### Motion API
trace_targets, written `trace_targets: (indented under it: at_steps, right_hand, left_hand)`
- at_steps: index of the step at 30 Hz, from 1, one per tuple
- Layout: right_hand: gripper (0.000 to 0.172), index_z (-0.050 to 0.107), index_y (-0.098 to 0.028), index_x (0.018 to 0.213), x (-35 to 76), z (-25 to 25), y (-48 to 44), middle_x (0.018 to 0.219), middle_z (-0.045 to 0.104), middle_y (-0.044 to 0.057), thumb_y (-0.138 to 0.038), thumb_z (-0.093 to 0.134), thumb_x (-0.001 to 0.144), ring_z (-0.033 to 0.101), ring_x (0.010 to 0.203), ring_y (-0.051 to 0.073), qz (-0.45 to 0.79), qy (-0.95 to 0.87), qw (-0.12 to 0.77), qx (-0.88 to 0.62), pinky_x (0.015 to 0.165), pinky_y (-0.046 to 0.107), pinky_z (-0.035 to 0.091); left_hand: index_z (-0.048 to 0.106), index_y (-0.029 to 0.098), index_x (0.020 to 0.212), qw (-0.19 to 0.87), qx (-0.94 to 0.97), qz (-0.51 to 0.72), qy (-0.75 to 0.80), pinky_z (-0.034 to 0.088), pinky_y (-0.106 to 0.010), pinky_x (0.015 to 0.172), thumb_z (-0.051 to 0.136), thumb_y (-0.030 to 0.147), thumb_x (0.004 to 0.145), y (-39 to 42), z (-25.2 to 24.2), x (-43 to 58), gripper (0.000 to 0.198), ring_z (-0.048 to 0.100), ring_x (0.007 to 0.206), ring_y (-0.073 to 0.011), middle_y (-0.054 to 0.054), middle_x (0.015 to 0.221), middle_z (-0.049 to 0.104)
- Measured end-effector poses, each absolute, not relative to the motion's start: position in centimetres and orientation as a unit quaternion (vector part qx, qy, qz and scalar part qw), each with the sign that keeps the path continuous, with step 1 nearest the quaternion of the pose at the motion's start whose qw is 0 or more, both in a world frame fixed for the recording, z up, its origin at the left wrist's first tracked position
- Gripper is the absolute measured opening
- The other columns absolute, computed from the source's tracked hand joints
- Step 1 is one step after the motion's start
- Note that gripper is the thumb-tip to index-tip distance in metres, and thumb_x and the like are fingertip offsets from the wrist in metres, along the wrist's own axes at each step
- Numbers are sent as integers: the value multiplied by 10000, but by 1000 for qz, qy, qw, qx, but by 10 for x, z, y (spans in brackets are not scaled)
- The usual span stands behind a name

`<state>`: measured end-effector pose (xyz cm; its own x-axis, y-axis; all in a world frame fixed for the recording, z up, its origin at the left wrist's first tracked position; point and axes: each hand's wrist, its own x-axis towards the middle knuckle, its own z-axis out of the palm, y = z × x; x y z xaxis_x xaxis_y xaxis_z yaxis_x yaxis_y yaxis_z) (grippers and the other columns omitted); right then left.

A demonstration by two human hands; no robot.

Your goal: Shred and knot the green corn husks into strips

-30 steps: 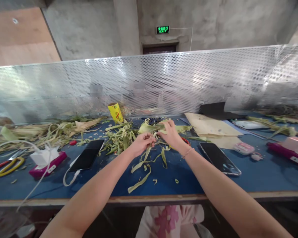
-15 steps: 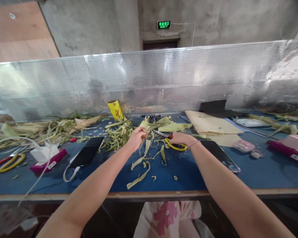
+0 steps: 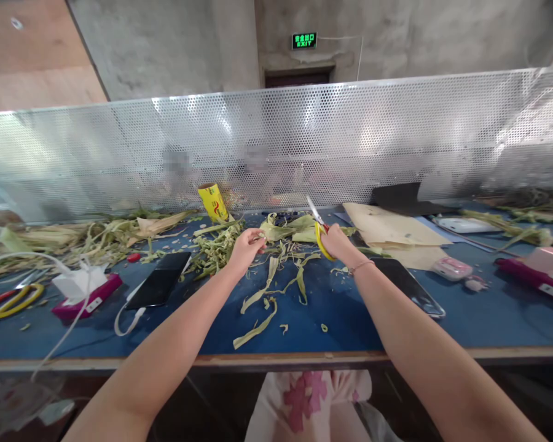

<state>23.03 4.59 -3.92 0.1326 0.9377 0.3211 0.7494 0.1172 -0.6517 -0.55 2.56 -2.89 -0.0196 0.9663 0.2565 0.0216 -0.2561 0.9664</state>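
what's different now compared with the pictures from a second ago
The right hand has left the husk strips near the left hand, moved right and picked up the scissors; their blades, earlier pointing left along the table, now point up and away. The left hand has drifted slightly left. The yellow tube, left phone and right phone stayed put.

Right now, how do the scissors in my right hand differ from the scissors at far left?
The held scissors are in your right hand; the leftmost scissors lie on the table. The held scissors' blades angle leftward, the leftmost scissors' blades rightward. Both show yellow and red handles.
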Motion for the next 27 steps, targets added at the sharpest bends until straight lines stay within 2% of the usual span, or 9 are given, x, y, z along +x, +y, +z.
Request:
trace_targets:
  at_steps: [4,7,9,18,27]
  right_hand:
    - [213,407,-190,852,213,-34,42,775,576,43,-266,528,695,564,730,187,153,-602,477,-621,666,319,454]
    - [328,341,-218,783,192,-33,36,721,547,-9,-349,608,645,563,707,151,272,-597,564,-501,668,293,466]
    - [399,329,-218,779,178,-34,30,738,555,-12,-374,652,604,570,707,134,334,-618,558,-443,683,281,468]
    - [462,328,-216,775,156,-38,19,736,558,-27,-377,703,557,585,692,130,366,-628,560,-397,721,323,474]
    - [481,317,-214,782,155,-44,21,721,504,-30,-391,703,555,535,681,135,292,-681,565,-362,682,311,451]
  left_hand:
    - [539,152,740,408,563,557,455,402,-238,526,671,211,569,28,-30,-7,223,546,549,-114,1,616,606]
    - [570,143,731,430,566,548,440,381,-233,521,691,247,551,24,-28,-4,240,533,548,-108,1,606,602]
    - [584,138,700,458,564,547,415,364,-226,514,690,282,559,20,-27,0,227,518,536,-96,7,590,586]
    - [595,120,631,539,511,557,371,356,-213,525,748,276,499,5,-18,12,255,480,510,-65,17,564,562]
    - [564,106,598,592,476,542,359,346,-194,483,733,199,542,0,-15,17,201,455,469,-46,17,521,524]
